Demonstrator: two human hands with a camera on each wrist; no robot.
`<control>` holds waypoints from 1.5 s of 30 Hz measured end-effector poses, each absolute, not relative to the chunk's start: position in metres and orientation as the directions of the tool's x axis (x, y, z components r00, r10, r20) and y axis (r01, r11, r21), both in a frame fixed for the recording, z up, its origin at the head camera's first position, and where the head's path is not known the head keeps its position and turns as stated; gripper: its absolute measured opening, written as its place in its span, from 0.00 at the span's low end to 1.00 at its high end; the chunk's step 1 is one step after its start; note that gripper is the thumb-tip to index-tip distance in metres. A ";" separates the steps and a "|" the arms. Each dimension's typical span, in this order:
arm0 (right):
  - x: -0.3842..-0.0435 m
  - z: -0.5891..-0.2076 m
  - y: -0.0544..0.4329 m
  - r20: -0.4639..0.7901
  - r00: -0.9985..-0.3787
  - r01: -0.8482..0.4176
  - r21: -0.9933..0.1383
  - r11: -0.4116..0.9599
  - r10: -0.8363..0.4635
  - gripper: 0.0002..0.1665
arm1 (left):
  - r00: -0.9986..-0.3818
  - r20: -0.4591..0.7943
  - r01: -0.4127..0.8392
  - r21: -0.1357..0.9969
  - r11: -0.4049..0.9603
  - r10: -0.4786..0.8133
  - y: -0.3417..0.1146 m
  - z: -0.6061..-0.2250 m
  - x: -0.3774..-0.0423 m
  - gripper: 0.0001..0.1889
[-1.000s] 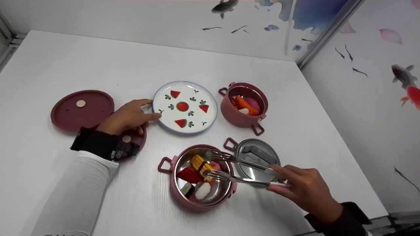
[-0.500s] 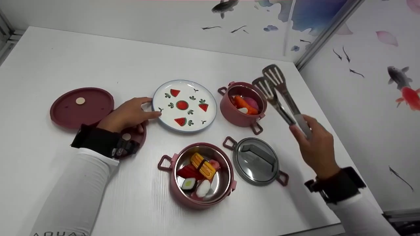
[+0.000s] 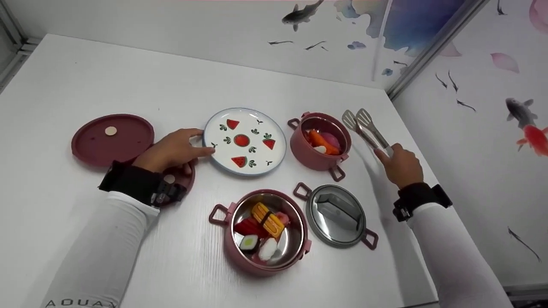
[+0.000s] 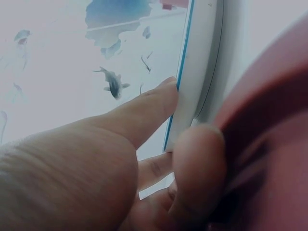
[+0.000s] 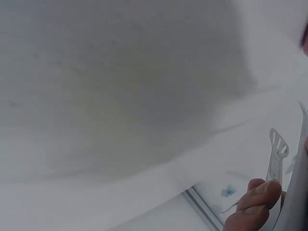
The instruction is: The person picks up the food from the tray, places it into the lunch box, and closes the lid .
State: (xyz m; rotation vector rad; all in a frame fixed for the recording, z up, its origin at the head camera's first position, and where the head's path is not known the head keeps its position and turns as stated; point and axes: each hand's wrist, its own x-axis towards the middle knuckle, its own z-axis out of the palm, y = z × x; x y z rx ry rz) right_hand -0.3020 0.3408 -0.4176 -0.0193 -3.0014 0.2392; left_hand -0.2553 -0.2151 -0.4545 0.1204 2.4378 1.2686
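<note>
At the left edge of a white plate with watermelon drawings [image 3: 257, 124], my left hand [image 3: 171, 149] holds the rim, thumb on top and fingers at the side and below. In the left wrist view, the thumb [image 4: 154, 106] presses the blue-edged rim. My right hand [image 3: 402, 166] grips slotted metal tongs [image 3: 377, 133] by their handles, right of the rear pink pot [image 3: 310, 156]. The two tong heads stand slightly apart, with nothing between them. One slotted head [image 5: 277, 149] shows beyond the fingers in the right wrist view.
A front pink pot [image 3: 231, 248] contains toy sushi, including a yellow egg piece [image 3: 267, 218]. The rear pot contains an orange piece [image 3: 323, 142]. Beside the front pot lies a grey lid [image 3: 336, 218]. Two dark red discs, one large [image 3: 94, 149], lie at left, the smaller under my left wrist.
My right hand has carried the tongs out of the front pot, up and right, then down beside the rear pot. My left hand stays at the plate.
</note>
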 end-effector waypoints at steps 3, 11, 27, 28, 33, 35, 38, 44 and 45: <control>-0.306 -0.420 0.338 0.108 -0.994 0.017 -0.140 0.990 0.033 0.42 | -0.920 -0.300 -0.105 0.808 0.579 0.252 -0.214 -0.454 -0.255 0.41; -0.317 -0.427 0.328 0.033 -0.997 0.072 -0.122 0.990 0.076 0.44 | -0.921 -0.300 -0.104 0.803 0.587 0.247 -0.215 -0.455 -0.255 0.40; -0.327 -0.458 0.315 0.073 -0.996 0.060 0.074 0.995 0.055 0.33 | -0.916 -0.316 -0.122 0.806 0.580 0.247 -0.215 -0.456 -0.253 0.40; -0.327 -0.458 0.311 0.073 -0.995 0.074 0.075 0.994 0.069 0.33 | -0.916 -0.314 -0.118 0.806 0.581 0.249 -0.216 -0.455 -0.253 0.40; -0.326 -0.460 0.285 0.111 -0.984 0.156 0.151 0.976 0.140 0.36 | -0.921 -0.307 -0.112 0.797 0.593 0.239 -0.220 -0.446 -0.254 0.41; -0.326 -0.460 0.275 0.109 -0.982 0.176 0.198 0.964 0.157 0.38 | -0.923 -0.309 -0.108 0.783 0.613 0.231 -0.222 -0.444 -0.253 0.41; -0.327 -0.461 0.267 0.065 -0.981 0.196 0.253 0.947 0.185 0.40 | -0.921 -0.322 -0.112 0.761 0.639 0.222 -0.224 -0.445 -0.253 0.41; -0.330 -0.459 0.274 0.020 -0.969 0.244 0.256 0.935 0.247 0.40 | -0.924 -0.337 -0.113 0.695 0.710 0.183 -0.212 -0.441 -0.252 0.41; -0.330 -0.458 0.276 0.019 -0.969 0.242 0.257 0.935 0.245 0.40 | -0.937 -0.309 -0.095 0.676 0.731 0.164 -0.211 -0.437 -0.251 0.40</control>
